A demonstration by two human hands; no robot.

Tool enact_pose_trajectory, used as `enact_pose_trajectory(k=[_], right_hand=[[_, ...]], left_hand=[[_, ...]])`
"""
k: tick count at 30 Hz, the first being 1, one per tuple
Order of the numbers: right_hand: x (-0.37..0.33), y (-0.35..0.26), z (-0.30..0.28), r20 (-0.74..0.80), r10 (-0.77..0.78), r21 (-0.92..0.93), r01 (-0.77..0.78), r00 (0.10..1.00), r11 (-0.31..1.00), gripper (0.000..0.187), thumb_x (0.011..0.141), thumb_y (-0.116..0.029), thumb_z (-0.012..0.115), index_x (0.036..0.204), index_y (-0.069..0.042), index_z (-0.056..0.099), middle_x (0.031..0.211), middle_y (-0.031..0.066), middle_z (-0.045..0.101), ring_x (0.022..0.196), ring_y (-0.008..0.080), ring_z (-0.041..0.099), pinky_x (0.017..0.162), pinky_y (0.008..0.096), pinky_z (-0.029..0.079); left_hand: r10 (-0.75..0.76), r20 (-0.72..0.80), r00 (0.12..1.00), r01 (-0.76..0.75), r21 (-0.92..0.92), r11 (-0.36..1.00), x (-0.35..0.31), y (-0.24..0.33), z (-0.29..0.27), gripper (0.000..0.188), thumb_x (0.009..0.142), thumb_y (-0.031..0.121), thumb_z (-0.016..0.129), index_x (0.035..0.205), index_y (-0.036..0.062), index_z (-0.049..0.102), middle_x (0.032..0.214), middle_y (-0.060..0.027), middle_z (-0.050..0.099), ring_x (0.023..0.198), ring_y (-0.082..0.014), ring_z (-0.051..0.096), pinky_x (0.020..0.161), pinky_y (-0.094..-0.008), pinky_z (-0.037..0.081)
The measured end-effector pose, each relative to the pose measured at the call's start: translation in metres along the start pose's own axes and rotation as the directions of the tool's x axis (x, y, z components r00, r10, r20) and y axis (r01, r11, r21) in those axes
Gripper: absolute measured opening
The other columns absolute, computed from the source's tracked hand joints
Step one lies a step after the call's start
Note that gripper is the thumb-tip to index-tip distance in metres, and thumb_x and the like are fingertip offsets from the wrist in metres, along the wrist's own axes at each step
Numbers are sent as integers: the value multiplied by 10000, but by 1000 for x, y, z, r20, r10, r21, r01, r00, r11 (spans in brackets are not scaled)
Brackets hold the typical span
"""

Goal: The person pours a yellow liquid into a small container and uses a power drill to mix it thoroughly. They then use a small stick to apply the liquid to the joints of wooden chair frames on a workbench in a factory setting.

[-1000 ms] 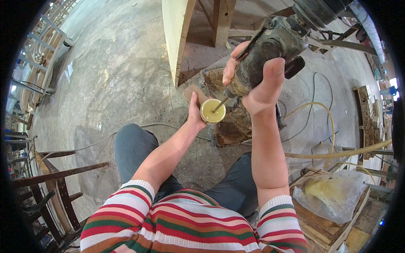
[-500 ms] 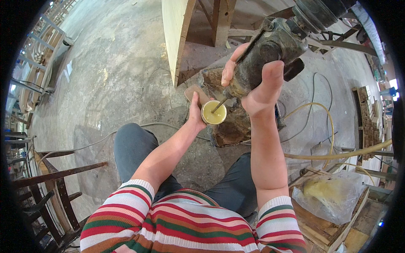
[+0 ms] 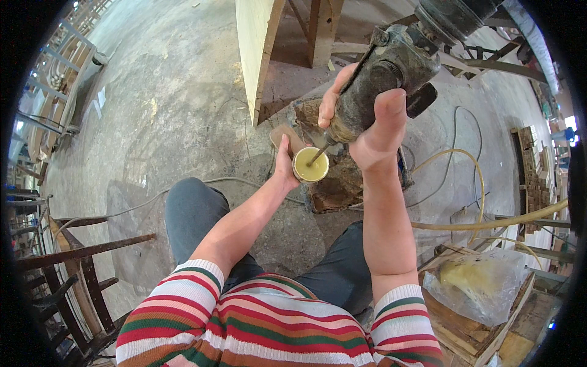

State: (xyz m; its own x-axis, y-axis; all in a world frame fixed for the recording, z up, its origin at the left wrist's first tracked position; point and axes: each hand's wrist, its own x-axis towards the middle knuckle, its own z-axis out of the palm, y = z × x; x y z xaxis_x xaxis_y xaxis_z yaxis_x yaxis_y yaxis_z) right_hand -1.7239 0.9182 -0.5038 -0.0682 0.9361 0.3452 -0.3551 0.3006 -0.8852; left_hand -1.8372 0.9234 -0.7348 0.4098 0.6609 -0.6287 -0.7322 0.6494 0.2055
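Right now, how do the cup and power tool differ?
The cup is small and pale; the power tool, bulky and dark. The left hand holds the cup, the right hand the power tool. The cup's mouth faces up; the power tool's rod slants into it. Both are handheld.

Dark tool (image 3: 382, 76), rod (image 3: 319, 154) in cup (image 3: 312, 181)

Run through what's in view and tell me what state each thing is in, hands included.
Left hand: closed on the cup's side
Cup: held, open at the top
Yellow liquid: in the cup
Metal shaft: lower end in the liquid
Right hand: gripping the power tool
Power tool: tilted; running or stopped, can't tell
Plastic bag: crumpled, yellowish contents
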Motion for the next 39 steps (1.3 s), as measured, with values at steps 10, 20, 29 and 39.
enact_pose_trajectory(k=[10,20,29,39], right_hand=[[1,3,-3,-14,-27,-12,27,1000,1000,751,675,-727,523,856,2,520,607,113,547,539,192,532,526,291,445],[1,4,-3,-26,-1,-10,0,1000,1000,755,687,-732,498,846,5,518,602,113,542,535,193,530,524,291,452],[2,4,-5,-12,-35,-41,35,999,999,760,688,-737,490,852,4,521,604,113,544,532,192,530,519,287,446],[0,4,-2,-35,-20,14,20,999,1000,754,684,-725,511,857,9,520,609,111,535,538,202,536,509,297,449]], left_hand=[[-13,-18,1000,14,70,997,-6,-2,6,729,806,702,303,1065,42,471,1057,-140,540,1000,-279,535,874,-478,425],[-3,12,1000,2,93,996,0,-2,-2,810,794,719,280,1222,44,409,1219,-151,478,1109,-283,489,932,-466,400],[-23,5,1000,23,75,997,1,-1,-4,768,782,731,298,1163,85,465,1163,-133,515,1067,-278,514,904,-479,414],[-3,-22,1000,4,47,999,6,-2,-7,753,774,733,321,1116,83,485,1131,-130,528,1031,-275,531,892,-480,424]])
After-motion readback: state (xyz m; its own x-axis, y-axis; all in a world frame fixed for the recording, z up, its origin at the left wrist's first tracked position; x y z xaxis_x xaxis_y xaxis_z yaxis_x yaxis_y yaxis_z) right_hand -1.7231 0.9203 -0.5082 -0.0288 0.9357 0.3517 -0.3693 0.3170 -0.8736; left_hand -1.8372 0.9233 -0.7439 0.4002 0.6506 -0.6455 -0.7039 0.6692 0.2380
